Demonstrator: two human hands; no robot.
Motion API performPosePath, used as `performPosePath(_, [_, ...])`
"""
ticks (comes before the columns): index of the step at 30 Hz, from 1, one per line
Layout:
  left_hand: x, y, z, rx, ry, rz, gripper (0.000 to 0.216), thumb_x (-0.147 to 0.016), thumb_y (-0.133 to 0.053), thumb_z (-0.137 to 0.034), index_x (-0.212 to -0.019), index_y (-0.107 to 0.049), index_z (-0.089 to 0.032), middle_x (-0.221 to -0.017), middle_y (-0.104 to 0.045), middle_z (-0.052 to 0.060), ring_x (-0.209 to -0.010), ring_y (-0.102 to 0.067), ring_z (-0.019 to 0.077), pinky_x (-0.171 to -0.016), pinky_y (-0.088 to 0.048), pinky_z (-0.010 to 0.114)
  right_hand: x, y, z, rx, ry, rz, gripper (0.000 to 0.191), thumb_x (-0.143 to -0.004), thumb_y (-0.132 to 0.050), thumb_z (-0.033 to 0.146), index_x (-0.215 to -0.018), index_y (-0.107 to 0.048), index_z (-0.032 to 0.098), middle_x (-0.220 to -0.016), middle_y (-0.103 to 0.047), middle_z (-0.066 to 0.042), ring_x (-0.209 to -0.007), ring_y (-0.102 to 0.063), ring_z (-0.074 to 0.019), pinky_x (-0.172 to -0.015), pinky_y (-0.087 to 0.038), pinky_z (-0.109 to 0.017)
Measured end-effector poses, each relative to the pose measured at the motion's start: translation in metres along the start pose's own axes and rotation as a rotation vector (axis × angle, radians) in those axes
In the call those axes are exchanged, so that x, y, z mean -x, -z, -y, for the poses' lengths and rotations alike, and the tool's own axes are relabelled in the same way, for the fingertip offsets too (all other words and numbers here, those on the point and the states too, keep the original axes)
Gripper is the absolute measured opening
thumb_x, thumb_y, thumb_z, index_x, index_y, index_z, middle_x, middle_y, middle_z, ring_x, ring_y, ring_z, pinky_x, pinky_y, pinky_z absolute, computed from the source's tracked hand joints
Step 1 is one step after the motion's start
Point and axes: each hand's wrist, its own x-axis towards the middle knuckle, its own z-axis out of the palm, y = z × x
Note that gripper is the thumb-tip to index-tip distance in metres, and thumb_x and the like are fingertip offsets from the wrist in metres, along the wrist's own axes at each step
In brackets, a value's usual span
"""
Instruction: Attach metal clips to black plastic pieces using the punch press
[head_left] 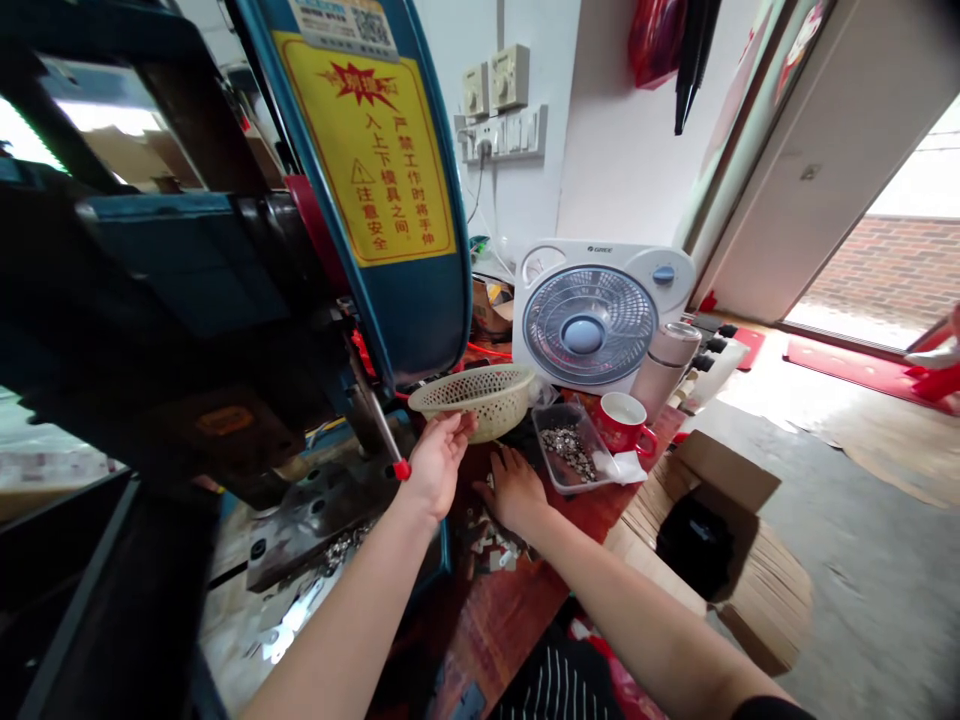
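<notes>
Left hand (441, 455): fingers half curled, palm turned partly up, tips by the basket's front; can't tell if it grips the rim.
Right hand (517, 488): palm down, fingers bent, thumb apart, low at the table; can't tell if a pc. is pinched under it.
Both hands: step seems to be handling of loose pcs., my judgement only; next move prob. calls for a light fingertip pinch, as pcs. look thin.
Small pieces (496, 548): flat, greyish, metal-looking, scattered on the table, nearer the person than right hand.
Basket (491, 408): pale plastic, rounded, w/ many small holes, just beyond the hands.
Box (583, 486): clear plastic, approx. rectangular, w/ small shiny parts (568, 450) inside.
Mug (616, 437): red outside, white inside, glossy, beside box.
Table (510, 615): reddish-brown, worn.
Machine (427, 335): blue, smooth curved guard; red-tipped lever (402, 469) near left hand.
Fan (600, 320): round grille, behind mug.
</notes>
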Motion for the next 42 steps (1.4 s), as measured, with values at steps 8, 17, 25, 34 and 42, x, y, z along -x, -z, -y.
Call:
performPosePath(8, [0.000, 0.007, 0.007, -0.007, -0.021, -0.003, 0.012, -0.075, -0.058, -0.016, -0.086, -0.061, -0.018, -0.087, -0.069, 0.002, -0.082, -0.065, 0.0130, -0.087, -0.042, 0.026, -0.027, -0.009, 0.000, 0.009, -0.040, 0.049, 0.065, -0.089, -0.038, 0.055, -0.140, -0.035, 0.016, -0.146, -0.033, -0.016, -0.136, -0.025, -0.0293, -0.107, -0.020, -0.046])
performPosePath(17, [-0.002, 0.004, 0.011, 0.025, -0.040, 0.005, 0.016, -0.073, -0.059, -0.014, -0.088, -0.061, -0.018, -0.089, -0.069, 0.003, -0.087, -0.064, 0.0137, -0.090, -0.041, 0.027, -0.019, 0.001, -0.004, 0.004, 0.027, 0.038, 0.061, -0.089, -0.038, 0.055, -0.139, -0.037, 0.019, -0.144, -0.039, -0.009, -0.134, -0.028, -0.0276, -0.109, -0.018, -0.045])
performPosePath(25, [-0.007, 0.003, 0.009, 0.061, -0.050, -0.013, 0.015, -0.073, -0.058, -0.014, -0.087, -0.060, -0.019, -0.089, -0.069, 0.002, -0.093, -0.064, 0.0148, -0.091, -0.042, 0.028, -0.028, 0.000, 0.005, 0.016, -0.061, 0.006, 0.061, -0.087, -0.044, 0.051, -0.134, -0.040, 0.014, -0.137, -0.043, -0.017, -0.126, -0.038, -0.0294, -0.103, -0.028, -0.041])
performPosePath(34, [-0.007, 0.006, 0.007, 0.058, -0.055, -0.022, 0.014, -0.074, -0.056, -0.015, -0.087, -0.059, -0.021, -0.089, -0.070, 0.002, -0.090, -0.064, 0.0146, -0.090, -0.041, 0.028, -0.049, -0.013, 0.006, 0.000, -0.067, 0.096, 0.064, -0.090, -0.033, 0.056, -0.142, -0.029, 0.021, -0.150, -0.026, -0.014, -0.136, -0.023, -0.0310, -0.106, -0.018, -0.050])
performPosePath(42, [-0.007, 0.004, 0.006, 0.057, -0.063, -0.021, 0.017, -0.071, -0.059, -0.016, -0.087, -0.058, -0.021, -0.091, -0.068, 0.001, -0.094, -0.063, 0.0150, -0.089, -0.042, 0.028, -0.030, -0.004, 0.004, -0.021, 0.053, 0.118, 0.064, -0.088, -0.037, 0.056, -0.140, -0.036, 0.018, -0.148, -0.032, -0.011, -0.136, -0.024, -0.0270, -0.109, -0.017, -0.045])
